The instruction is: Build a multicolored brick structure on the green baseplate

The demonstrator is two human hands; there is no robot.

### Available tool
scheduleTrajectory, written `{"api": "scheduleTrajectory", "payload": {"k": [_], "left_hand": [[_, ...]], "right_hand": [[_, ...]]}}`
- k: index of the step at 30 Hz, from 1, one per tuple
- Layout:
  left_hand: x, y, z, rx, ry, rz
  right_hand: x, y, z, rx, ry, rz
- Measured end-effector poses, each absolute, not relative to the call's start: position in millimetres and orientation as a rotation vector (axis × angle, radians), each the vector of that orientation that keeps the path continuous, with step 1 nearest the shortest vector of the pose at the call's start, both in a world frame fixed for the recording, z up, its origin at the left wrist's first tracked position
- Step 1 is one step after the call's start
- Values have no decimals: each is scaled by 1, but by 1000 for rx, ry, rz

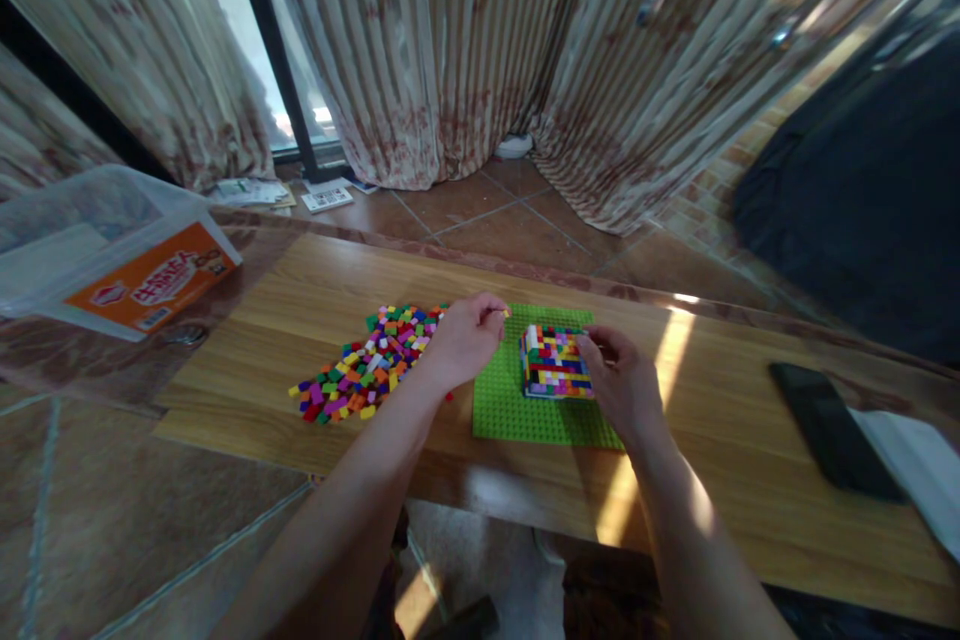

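A block of many-coloured toy bricks [556, 362] stands on a green studded baseplate [499, 410]. My right hand [619, 375] is at the block's right side, thumb and fingers closed on its upper right edge; whether a loose brick is between them is hidden. Over the baseplate's upper left corner, my left hand [472, 330] pinches a small brick [505, 313] that looks yellow-orange. Left of that hand and partly behind it, a heap of loose toy bricks [367, 370] in mixed colours spreads over the wooden table [300, 290].
A clear plastic box [157, 270] with an orange label stands at the far left. On the right lie a black phone-like slab [832, 430] and a white sheet [911, 460]. Striped curtains [450, 50] hang beyond the table, and papers [326, 197] lie on the floor.
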State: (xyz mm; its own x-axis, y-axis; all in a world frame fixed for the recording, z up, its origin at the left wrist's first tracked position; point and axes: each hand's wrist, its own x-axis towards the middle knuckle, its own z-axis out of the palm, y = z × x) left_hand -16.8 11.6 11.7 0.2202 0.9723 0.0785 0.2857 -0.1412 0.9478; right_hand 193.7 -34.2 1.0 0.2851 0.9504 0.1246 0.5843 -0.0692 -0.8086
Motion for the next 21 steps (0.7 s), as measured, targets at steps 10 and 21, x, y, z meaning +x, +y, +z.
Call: {"api": "scheduleTrajectory", "payload": {"k": [10,21], "left_hand": [[-13,11,11,1522,1180,1057],[-3,3,18,1392,976,926]], "right_hand": [[197,-33,-12,-1732,-1463,510],[193,-36,-5,-1710,-1502,323]]}}
